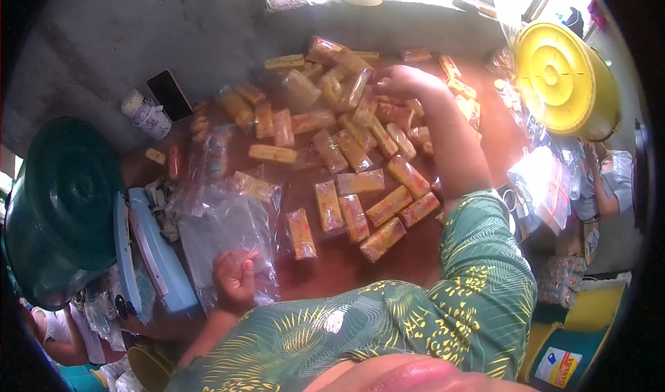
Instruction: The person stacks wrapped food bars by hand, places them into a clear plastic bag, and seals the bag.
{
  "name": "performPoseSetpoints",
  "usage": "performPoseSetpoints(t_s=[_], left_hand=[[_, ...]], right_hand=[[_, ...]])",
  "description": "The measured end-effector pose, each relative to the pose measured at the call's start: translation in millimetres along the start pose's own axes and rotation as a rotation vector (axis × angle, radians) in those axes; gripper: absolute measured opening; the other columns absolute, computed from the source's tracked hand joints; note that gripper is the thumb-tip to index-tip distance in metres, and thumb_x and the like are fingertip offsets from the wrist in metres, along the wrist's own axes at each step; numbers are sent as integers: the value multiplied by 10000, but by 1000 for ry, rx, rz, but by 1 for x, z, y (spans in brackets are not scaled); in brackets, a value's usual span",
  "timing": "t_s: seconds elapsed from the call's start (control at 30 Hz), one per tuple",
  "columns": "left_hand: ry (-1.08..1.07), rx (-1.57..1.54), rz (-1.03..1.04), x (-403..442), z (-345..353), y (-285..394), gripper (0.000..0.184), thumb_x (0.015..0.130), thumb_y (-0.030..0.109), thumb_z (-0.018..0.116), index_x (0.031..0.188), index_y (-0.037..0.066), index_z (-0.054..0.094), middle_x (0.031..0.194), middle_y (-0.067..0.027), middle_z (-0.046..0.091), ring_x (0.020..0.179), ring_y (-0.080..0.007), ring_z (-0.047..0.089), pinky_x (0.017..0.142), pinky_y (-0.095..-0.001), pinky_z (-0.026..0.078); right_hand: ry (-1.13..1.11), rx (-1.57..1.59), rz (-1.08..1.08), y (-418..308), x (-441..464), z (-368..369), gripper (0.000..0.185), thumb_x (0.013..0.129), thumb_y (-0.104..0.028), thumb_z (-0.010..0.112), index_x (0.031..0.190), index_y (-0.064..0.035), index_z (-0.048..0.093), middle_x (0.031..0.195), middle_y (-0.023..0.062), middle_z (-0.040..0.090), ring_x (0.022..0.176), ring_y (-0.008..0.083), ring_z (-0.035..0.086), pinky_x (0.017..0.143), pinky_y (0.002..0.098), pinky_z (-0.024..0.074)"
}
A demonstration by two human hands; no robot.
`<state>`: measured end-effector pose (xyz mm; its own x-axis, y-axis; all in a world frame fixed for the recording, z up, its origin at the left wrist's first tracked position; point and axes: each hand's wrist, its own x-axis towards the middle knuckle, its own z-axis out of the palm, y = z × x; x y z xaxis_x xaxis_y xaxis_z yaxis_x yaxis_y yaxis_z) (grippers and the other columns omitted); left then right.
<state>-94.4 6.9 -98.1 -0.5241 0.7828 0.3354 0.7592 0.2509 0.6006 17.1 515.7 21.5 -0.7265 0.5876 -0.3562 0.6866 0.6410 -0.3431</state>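
Many clear-wrapped packets of yellowish bars (360,181), several with reddish print, lie scattered and piled on the reddish-brown table (332,274). My right hand (405,84) is stretched to the far side of the pile. Its fingers are bent down beside a wrapped packet (357,87); whatever they hold is hidden. Nearer my body, my left hand (235,278) is closed, thumb on top, over a stack of clear plastic bags (222,233). I cannot make out what lies inside its fingers. One packet (301,234) rests upright to the view just right of the bags.
At left stand a light-blue bag sealer (163,253) and a large dark-green tub (62,212). A phone (169,95) and a white jar (145,115) are by the wall. A yellow lidded bucket (561,80) stands at right. Other people (609,181) sit at both sides.
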Motion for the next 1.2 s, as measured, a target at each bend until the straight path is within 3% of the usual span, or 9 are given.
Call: performPoseSetpoints(t_s=[0.13, 0.2, 0.33, 0.4, 0.67, 0.9, 1.0, 1.1, 1.2], left_hand=[[7, 8, -23, 1, -2, 8, 183, 944, 190, 592, 966, 84, 739, 974, -96, 724, 938, -326, 652, 898, -436, 465], [27, -21, -25, 2, -1, 7, 158, 930, 169, 609, 966, 86, 739, 971, -94, 724, 938, -326, 651, 901, -433, 465], [33, 35, 25, -1, 1, -2, 138, 910, 137, 618, 958, 90, 738, 974, -92, 724, 921, -325, 649, 893, -433, 466], [14, 15, 27, 0, 1, -4, 133, 900, 125, 621, 955, 91, 738, 983, -92, 724, 912, -325, 647, 889, -434, 466], [25, 29, 13, 2, 1, 4, 125, 895, 125, 617, 934, 99, 733, 941, -94, 719, 884, -316, 644, 845, -439, 462], [31, -26, 30, 6, -1, 5, 108, 890, 131, 625, 917, 100, 725, 937, -87, 718, 869, -320, 639, 837, -434, 459], [36, 10, 63, 3, 1, 0, 99, 886, 129, 633, 916, 102, 723, 940, -82, 715, 872, -318, 635, 836, -429, 459], [28, -4, 31, 5, -1, 5, 96, 878, 120, 640, 921, 104, 725, 946, -79, 713, 878, -312, 632, 832, -428, 461], [13, -6, 36, 4, -2, 1, 94, 875, 120, 643, 918, 105, 725, 948, -78, 710, 874, -306, 628, 836, -428, 460]], right_hand=[[-49, 438, -162, 32, 1, -28, 646, 912, -570, 646, 1335, -83, 622, 1280, 116, 665, 1149, 258, 634, 989, 366, 495], [211, 339, -158, 72, 27, -49, 629, 916, -534, 657, 1362, -94, 601, 1293, 128, 660, 1189, 281, 620, 1009, 377, 492], [779, 7, 503, 181, 86, -33, 565, 921, -474, 658, 1343, -100, 615, 1407, 136, 583, 1299, 309, 553, 1088, 379, 454], [456, -216, 487, 224, 104, -7, 556, 913, -475, 664, 1340, -121, 622, 1471, 163, 517, 1349, 304, 508, 1112, 392, 433], [210, -169, 299, 127, 78, -35, 524, 739, -197, 810, 1191, -35, 599, 1136, 191, 688, 1065, 309, 672, 850, 405, 545], [592, -263, 292, 154, 154, 10, 624, 883, -457, 640, 1372, -76, 565, 1418, 194, 553, 1319, 364, 515, 1112, 451, 408], [342, -10, 248, 145, 138, -4, 599, 886, -523, 633, 1265, -60, 656, 1371, 219, 588, 1277, 362, 549, 1086, 427, 423], [344, -426, 390, 96, 93, -6, 628, 857, -590, 658, 1180, -53, 708, 1253, 221, 662, 1116, 314, 654, 995, 388, 490], [190, 45, 326, 133, 93, -5, 647, 819, -628, 689, 1113, -53, 720, 1141, 200, 708, 962, 283, 695, 920, 362, 527]])
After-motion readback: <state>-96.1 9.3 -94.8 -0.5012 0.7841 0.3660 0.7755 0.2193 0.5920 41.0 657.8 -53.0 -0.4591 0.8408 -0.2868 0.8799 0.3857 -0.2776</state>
